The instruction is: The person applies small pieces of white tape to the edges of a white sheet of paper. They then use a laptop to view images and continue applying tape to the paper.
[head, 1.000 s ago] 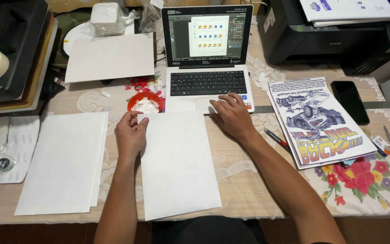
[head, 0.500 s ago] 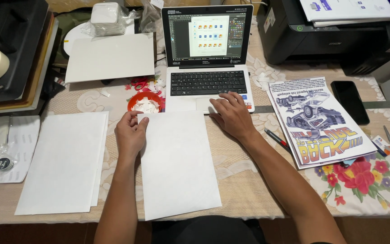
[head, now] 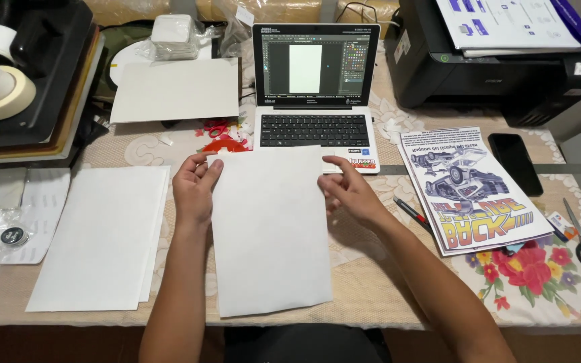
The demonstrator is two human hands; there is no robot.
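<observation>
Matt white paper sheet (head: 270,228) lies on a lace-patterned cloth tablecloth (head: 371,289) beside a glossy plastic printer (head: 492,74).

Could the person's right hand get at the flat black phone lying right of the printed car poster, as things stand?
Probably yes. The right hand rests on the white paper sheet; only the flat printed car poster lies between it and the flat black phone, with nothing standing in the way.

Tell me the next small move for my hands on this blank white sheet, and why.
Probably slide the blank white paper sheet back toward you. Its top edge overlaps the white laptop, covering the palm rest, while your left hand and right hand already touch its two sides.
</observation>
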